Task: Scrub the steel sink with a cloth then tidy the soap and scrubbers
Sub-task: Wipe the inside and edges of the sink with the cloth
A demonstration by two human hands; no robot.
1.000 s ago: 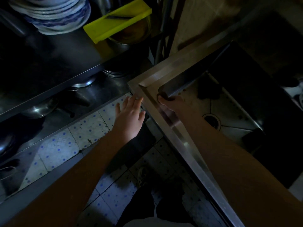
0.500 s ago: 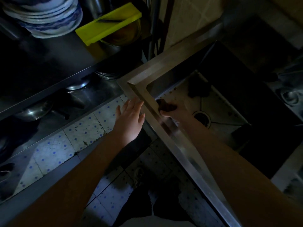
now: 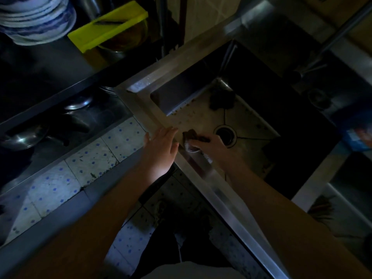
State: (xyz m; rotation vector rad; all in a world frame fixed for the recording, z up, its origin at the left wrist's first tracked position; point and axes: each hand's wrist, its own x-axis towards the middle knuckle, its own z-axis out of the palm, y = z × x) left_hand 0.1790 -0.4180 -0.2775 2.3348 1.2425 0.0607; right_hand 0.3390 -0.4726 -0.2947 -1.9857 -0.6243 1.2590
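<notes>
The steel sink (image 3: 209,179) runs diagonally across the dim view, its basin floor speckled with crumbs around a round drain (image 3: 225,135). Inside the basin, against the near wall, my right hand (image 3: 209,147) grips a dark cloth (image 3: 192,135) with a pale edge. My left hand (image 3: 161,150) lies flat with straight fingers on the sink's front rim, just left of the cloth. A dark scrubber (image 3: 221,98) lies in the basin's far corner.
A low steel shelf (image 3: 60,81) at left carries stacked blue-and-white plates (image 3: 36,19) and a yellow board (image 3: 107,29) over a bowl; pans sit below. A tap pipe (image 3: 342,31) crosses the top right. A blue packet (image 3: 358,135) sits right of the sink.
My right hand has slid the cloth along the near wall of the basin toward the drain. The view has shifted, bringing more of the sink into sight. My left hand stays on the rim.
</notes>
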